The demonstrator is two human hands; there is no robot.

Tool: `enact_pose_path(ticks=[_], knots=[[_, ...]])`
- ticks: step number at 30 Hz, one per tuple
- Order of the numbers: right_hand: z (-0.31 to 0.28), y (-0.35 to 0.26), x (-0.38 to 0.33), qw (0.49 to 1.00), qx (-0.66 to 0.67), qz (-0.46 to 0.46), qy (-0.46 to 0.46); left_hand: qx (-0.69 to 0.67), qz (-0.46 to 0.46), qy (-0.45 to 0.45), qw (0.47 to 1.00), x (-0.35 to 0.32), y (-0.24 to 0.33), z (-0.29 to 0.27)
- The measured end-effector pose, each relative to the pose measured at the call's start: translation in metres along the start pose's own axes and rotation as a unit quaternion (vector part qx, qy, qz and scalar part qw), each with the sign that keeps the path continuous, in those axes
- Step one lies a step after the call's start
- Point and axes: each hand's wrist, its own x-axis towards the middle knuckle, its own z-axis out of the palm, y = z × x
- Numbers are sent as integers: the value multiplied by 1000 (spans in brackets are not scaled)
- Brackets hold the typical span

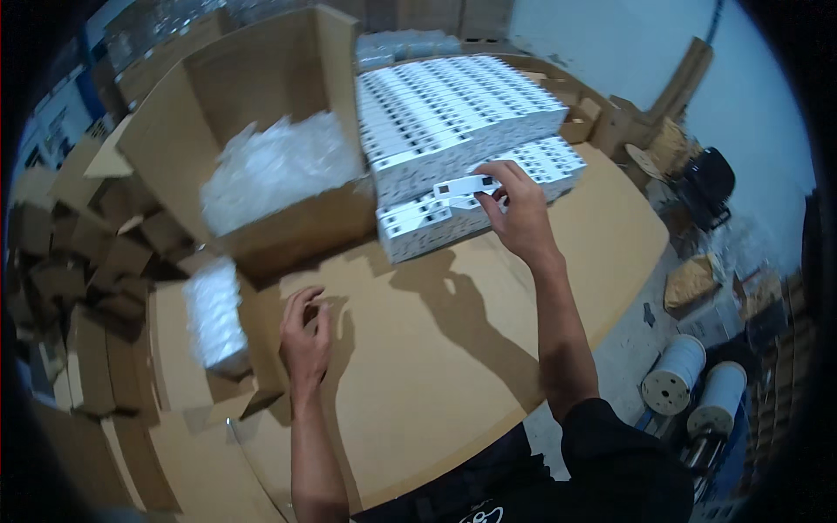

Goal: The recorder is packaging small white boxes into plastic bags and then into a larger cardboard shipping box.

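Cardboard tabletop (453, 349) fills the near ground, a broad brown sheet running from six o'clock out toward the middle of the view, bare where the hands work. At eleven o'clock a large open carton (261, 131) stands tipped toward the person, packed with clear plastic bags (275, 166). At one o'clock sits the stack of white boxes (453, 118), laid in tight rows several layers deep; its front rows stand lower than the back, so some seem drawn off already while the bulk looks untouched. A smaller open carton (187, 349) at nine o'clock holds another bundle of clear bags (214, 314). Two white spools (689, 383) rest on the floor at four o'clock.

Right hand (519, 213) reaches to the stack's front edge, thumb and fingertips pinching one small white box (466, 185), which is lifted just above the lower row, at about twelve o'clock from the picture's centre. Left hand (305, 336) hovers low over the tabletop near the smaller carton, fingers loosely curled and holding nothing.

Judging from this, one box is being taken from the pile; no finished bagged boxes show on the tabletop, so most of the work appears to lie ahead.
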Motion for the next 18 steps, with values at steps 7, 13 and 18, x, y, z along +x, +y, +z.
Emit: enact_pose_path(ticks=[7,13,18], knots=[[89,-75,-38,978,183,-3,-100,-309,-178,-110,928,4,-34,-5],[131,-105,-69,968,210,-44,-133,-442,-267,-103,850,2,-25,-16],[144,-104,-81,962,229,-69,-135,-452,-290,-52,842,5,-22,-22]])
